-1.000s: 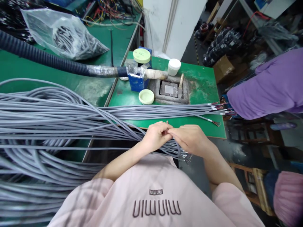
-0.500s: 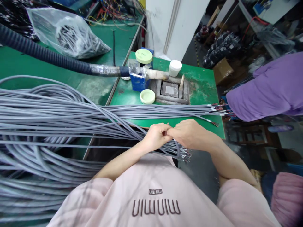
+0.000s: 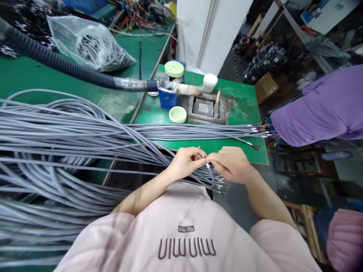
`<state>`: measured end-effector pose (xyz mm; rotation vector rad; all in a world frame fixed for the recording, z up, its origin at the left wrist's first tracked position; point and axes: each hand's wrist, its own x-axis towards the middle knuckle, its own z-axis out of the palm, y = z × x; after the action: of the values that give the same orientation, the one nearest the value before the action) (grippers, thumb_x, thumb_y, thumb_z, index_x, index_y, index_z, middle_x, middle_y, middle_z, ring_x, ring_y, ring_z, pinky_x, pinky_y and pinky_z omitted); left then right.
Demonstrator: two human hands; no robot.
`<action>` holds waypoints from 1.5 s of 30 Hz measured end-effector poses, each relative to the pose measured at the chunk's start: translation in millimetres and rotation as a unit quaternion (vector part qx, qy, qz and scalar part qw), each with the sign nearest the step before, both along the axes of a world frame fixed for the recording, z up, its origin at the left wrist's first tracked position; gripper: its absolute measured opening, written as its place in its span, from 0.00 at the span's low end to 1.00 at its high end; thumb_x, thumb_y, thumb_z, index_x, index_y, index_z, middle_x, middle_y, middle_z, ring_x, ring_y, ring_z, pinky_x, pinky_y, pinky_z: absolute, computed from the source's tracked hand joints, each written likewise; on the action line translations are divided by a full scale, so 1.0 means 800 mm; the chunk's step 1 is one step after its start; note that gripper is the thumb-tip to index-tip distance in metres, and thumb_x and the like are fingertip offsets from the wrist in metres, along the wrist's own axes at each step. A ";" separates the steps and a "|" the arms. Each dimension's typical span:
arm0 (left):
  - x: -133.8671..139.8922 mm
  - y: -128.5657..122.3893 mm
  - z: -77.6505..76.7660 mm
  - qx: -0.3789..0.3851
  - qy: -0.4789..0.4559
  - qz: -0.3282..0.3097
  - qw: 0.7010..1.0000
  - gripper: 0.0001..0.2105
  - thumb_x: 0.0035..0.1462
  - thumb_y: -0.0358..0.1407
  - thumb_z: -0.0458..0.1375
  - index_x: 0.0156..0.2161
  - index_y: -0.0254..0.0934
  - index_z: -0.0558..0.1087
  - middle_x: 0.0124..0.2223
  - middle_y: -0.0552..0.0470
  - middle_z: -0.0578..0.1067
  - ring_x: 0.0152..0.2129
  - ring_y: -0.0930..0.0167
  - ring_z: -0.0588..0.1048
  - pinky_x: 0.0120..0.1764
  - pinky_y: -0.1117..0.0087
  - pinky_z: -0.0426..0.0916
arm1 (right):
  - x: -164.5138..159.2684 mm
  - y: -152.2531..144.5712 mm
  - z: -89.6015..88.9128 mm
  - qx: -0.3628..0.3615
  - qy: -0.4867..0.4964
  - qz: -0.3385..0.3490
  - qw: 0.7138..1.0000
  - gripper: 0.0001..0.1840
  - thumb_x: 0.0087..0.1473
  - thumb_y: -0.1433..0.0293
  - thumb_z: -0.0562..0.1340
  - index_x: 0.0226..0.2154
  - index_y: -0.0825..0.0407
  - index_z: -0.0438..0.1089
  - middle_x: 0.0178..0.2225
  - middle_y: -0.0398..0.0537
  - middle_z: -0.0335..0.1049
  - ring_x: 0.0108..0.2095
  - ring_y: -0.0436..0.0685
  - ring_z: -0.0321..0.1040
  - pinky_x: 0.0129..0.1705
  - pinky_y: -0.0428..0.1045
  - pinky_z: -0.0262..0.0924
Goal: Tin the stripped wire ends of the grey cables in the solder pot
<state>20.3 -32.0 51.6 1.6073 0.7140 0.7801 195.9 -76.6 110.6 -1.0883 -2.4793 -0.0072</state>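
Between my two hands a grey cable (image 3: 211, 176) bends upward, its end marked by a white band. My left hand (image 3: 188, 161) is closed, thumb and fingers pinched at the tip of that cable. My right hand (image 3: 231, 163) is curled closed against the same tip from the other side. The fingers hide the very end of the cable. Just below the hands lies a bunch of cable ends (image 3: 221, 185) with white bands and bare coloured wires. Beyond the hands, a bundle of grey cables (image 3: 176, 132) runs across the green table.
A soldering pot (image 3: 205, 107) is set in a grey frame on the green table (image 3: 241, 98). Near it are a black hose (image 3: 85, 71), a blue box (image 3: 167, 99), a pale green lid (image 3: 178, 115) and a white jar (image 3: 210, 83). A person's purple sleeve (image 3: 320, 109) is at right.
My right hand has turned and drawn slightly apart from the left, so the cable's white-banded end now shows between them. The view has shifted slightly.
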 end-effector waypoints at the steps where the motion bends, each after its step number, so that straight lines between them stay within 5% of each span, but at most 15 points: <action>1: -0.001 -0.002 0.000 -0.005 -0.004 0.003 1.000 0.09 0.51 0.39 0.62 0.28 0.33 0.74 0.21 0.59 0.67 0.18 0.79 0.62 0.33 0.74 0.67 | 0.000 -0.004 0.000 -0.008 0.019 -0.014 1.000 0.11 0.60 0.72 0.52 0.33 0.54 0.69 0.19 0.41 0.66 0.20 0.48 0.58 0.27 0.46 0.49; 7: -0.002 -0.012 -0.002 -0.013 -0.024 0.001 1.000 0.09 0.50 0.39 0.62 0.28 0.33 0.74 0.20 0.59 0.67 0.18 0.80 0.62 0.35 0.72 0.68 | -0.004 -0.021 -0.012 -0.036 0.070 -0.017 0.997 0.11 0.60 0.72 0.52 0.35 0.54 0.70 0.21 0.42 0.70 0.21 0.48 0.60 0.28 0.45 0.51; 17: 0.003 -0.018 -0.006 0.064 0.016 -0.006 0.998 0.08 0.50 0.34 0.58 0.23 0.33 0.70 0.22 0.58 0.66 0.21 0.78 0.63 0.27 0.76 0.62 | -0.013 -0.013 0.008 -0.127 -0.169 -0.035 0.977 0.12 0.58 0.74 0.51 0.37 0.54 0.70 0.23 0.46 0.71 0.24 0.51 0.61 0.29 0.48 0.42; 28: 0.005 -0.015 -0.006 0.058 0.026 -0.027 0.998 0.12 0.49 0.36 0.60 0.20 0.32 0.67 0.20 0.58 0.64 0.21 0.78 0.63 0.33 0.74 0.64 | -0.013 0.018 0.032 -0.169 -0.299 0.054 0.938 0.11 0.52 0.78 0.53 0.37 0.54 0.68 0.22 0.46 0.69 0.20 0.52 0.59 0.26 0.49 0.35; 38: -0.002 -0.006 -0.010 0.005 0.014 -0.066 0.998 0.03 0.46 0.29 0.58 0.24 0.32 0.72 0.22 0.57 0.68 0.22 0.77 0.65 0.30 0.76 0.63 | -0.017 0.017 0.010 -0.104 -0.233 0.097 0.962 0.10 0.54 0.77 0.51 0.27 0.55 0.66 0.19 0.45 0.67 0.18 0.50 0.53 0.26 0.49 0.38; 45: -0.004 0.001 -0.008 -0.083 -0.008 -0.033 0.996 0.10 0.48 0.39 0.62 0.27 0.32 0.75 0.20 0.57 0.69 0.17 0.79 0.64 0.28 0.75 0.64 | -0.003 0.001 0.018 -0.029 -0.076 0.064 0.995 0.10 0.58 0.75 0.53 0.32 0.56 0.69 0.16 0.41 0.64 0.18 0.49 0.56 0.25 0.48 0.46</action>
<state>16.8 -31.4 45.0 1.4666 0.6926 0.6667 193.7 -75.7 124.9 -0.9823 -2.6970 0.0222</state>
